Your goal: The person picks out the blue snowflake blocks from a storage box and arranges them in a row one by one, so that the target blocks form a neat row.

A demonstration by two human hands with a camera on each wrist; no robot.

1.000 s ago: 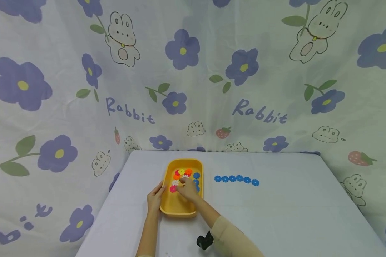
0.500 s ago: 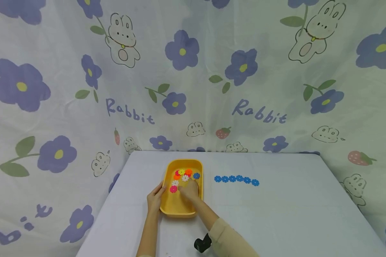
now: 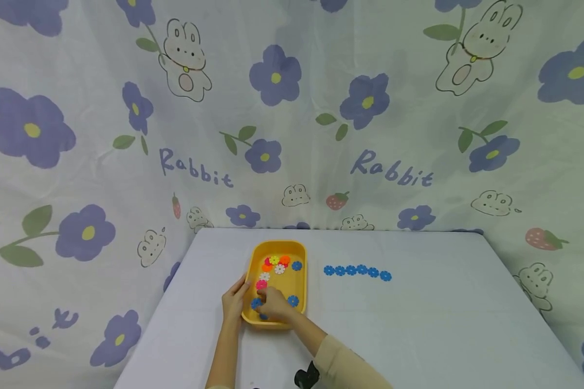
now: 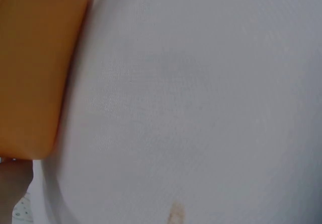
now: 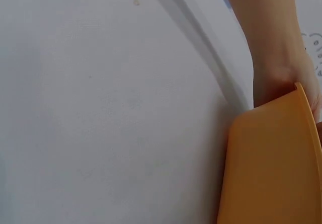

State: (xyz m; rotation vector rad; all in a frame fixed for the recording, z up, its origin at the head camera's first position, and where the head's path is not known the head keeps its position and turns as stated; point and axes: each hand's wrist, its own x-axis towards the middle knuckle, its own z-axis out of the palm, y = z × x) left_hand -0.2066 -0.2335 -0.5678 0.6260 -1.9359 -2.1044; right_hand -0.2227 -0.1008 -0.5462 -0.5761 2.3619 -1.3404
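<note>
Left hand (image 3: 233, 300) grips the tray (image 3: 288, 281) by its left rim, lower centre of the head view, apparently to steady it, while the right hand (image 3: 276, 304) dips inside among blue flowers (image 3: 293, 301), whether pinching one I cannot tell.

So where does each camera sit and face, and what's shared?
Head: on the head, facing forward and down at tray and table; left hand, right hand show.
Left wrist: on that wrist, facing the tray's side and table; part of a hand shows.
Right wrist: on that wrist, facing the same; a forearm and hand show.
The wrist views share tray and table.
</note>
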